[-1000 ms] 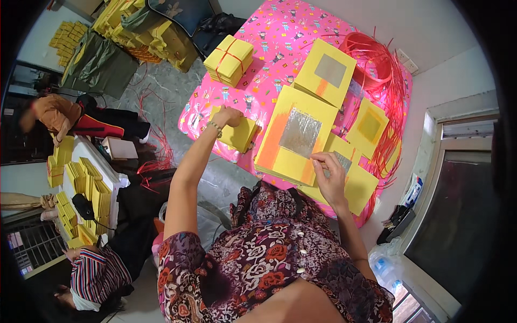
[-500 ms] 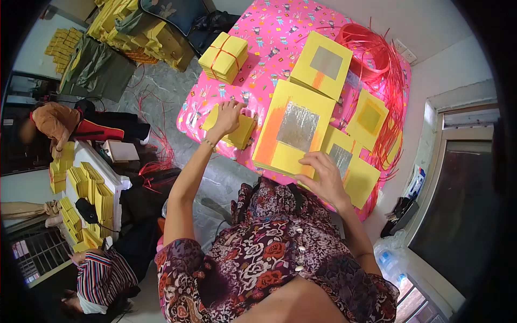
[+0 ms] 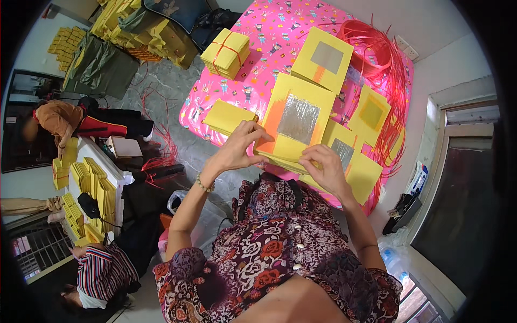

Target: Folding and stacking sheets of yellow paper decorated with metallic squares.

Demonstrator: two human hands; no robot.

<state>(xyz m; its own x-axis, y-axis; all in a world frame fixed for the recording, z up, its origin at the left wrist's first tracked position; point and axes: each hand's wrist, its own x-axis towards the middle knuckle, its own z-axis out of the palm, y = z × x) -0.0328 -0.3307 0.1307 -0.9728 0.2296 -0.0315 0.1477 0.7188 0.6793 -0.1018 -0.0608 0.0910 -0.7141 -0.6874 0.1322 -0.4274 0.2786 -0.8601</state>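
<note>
A thick stack of yellow paper sheets lies right in front of me, its top sheet bearing a silver foil square and orange bands. At the near left corner of this stack is my left hand, thumb and fingers apart, fingertips touching the paper. My right hand pinches the near edge of the top paper between thumb and fingers. Beside my left hand lies a smaller pile of folded yellow paper. A yellow bundle tied with red string stands farther back.
The pink patterned tabletop carries another foil-square stack, loose yellow sheets and a heap of red strings at right. Two people work at a white table on the left.
My left hand has left the small folded pile and moved right and nearer, to the corner of the big stack. My right hand stays at the stack's near edge.
</note>
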